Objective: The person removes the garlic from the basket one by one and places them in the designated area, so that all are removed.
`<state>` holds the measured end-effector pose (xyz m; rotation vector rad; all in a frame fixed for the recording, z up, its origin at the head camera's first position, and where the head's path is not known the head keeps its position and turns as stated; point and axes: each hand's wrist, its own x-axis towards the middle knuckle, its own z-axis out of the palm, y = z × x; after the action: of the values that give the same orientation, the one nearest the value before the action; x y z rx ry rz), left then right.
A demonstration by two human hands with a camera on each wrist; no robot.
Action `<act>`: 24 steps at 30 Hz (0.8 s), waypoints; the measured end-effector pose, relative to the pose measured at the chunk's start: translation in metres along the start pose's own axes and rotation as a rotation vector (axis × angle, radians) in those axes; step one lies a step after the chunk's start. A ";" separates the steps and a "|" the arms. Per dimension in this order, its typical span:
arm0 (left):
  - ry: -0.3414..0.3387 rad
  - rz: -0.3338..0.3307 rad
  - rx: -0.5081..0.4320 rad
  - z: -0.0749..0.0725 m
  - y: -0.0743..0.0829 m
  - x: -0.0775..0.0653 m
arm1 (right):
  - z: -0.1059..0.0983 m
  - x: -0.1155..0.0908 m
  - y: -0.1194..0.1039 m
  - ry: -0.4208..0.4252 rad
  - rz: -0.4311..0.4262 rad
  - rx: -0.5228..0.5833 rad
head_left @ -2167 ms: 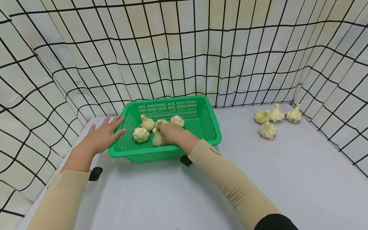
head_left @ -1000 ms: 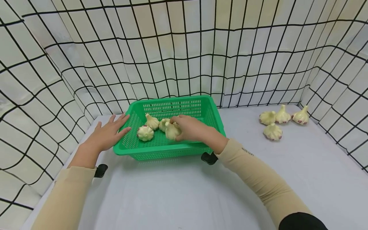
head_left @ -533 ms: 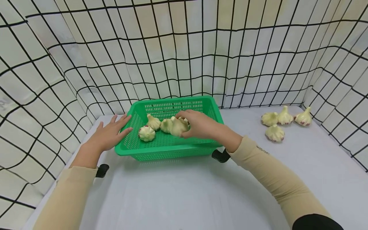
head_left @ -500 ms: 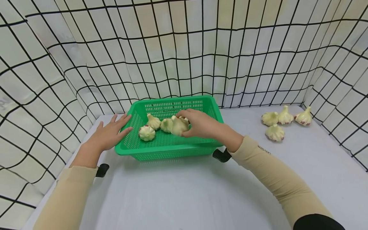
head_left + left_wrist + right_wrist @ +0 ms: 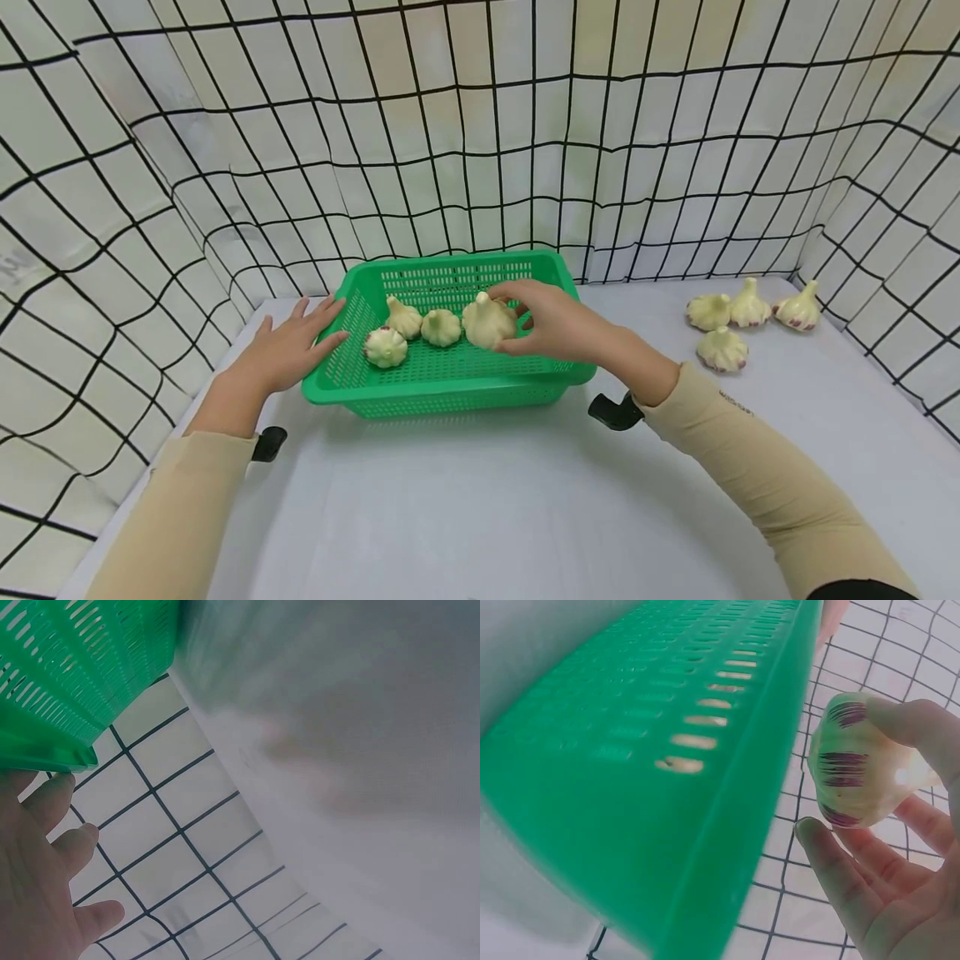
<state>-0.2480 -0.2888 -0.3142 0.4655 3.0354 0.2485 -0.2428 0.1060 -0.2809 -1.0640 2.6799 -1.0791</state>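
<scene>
My right hand (image 5: 555, 321) pinches a garlic bulb (image 5: 489, 322), stem up, over the right half of the green plastic basket (image 5: 420, 392). In the right wrist view the purple-streaked underside of this garlic bulb (image 5: 847, 761) shows above the basket's rim, thumb and fingers on it. Inside the basket, toward the left, lie three more garlic bulbs (image 5: 441, 327); whether another hides behind the held one, I cannot tell. My left hand (image 5: 281, 350) rests with spread, straight fingers on the basket's left rim. From the left wrist, its fingers (image 5: 56, 799) touch the rim's edge.
Several garlic bulbs (image 5: 722, 348) sit in a cluster at the back right of the white table (image 5: 420, 500). Black grid netting (image 5: 525, 150) over white sheeting walls the table at the back and both sides, close behind the basket.
My right hand has lifted the garlic bulb from among the others in the basket and moved it right, away from them. The left hand has stayed on the rim.
</scene>
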 end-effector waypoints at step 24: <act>0.006 0.000 -0.002 0.001 0.000 -0.001 | -0.029 -0.041 0.023 0.139 0.017 0.059</act>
<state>-0.2473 -0.2891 -0.3152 0.4654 3.0404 0.2536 -0.2337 0.1607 -0.2813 -0.9891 2.7363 -1.2652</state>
